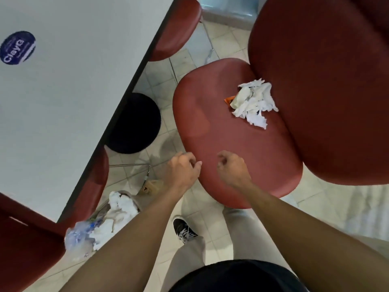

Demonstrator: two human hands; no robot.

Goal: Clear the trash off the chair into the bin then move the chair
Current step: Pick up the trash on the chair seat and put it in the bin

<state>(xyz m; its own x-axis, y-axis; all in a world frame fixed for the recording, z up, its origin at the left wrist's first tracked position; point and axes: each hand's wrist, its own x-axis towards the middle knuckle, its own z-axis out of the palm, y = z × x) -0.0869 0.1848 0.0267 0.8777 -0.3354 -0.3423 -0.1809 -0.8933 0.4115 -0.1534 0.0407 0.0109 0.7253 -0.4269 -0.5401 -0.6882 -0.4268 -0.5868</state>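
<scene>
Person, partly cut off by the lower edge: dark top, pale trousers, one black shoe [183,228] with white laces on the tiled floor [212,36].

Left hand [182,170]: loosely curled, fingers bent inward, holding nothing, at the near left edge of the seat.

Right hand [232,168]: loosely fisted, empty, over the near part of the seat, just beside the left hand.

Bin [117,209]: below and left of the left hand, largely hidden by the left forearm and the bench edge; its shape is hard to make out. Contents: crumpled white tissue and a clear plastic bottle [79,237] with blue marking.

Chair [227,133]: red padded seat beyond both hands; backrest at right, cut off by the frame.

Trash [253,101]: crumpled white tissues with an orange scrap tucked beneath, on the far side of the seat near the backrest, well apart from both hands.

Bench [69,76]: white top, left of the hands, bearing a round blue sticker [17,47]; black round base [134,123] beneath.
</scene>
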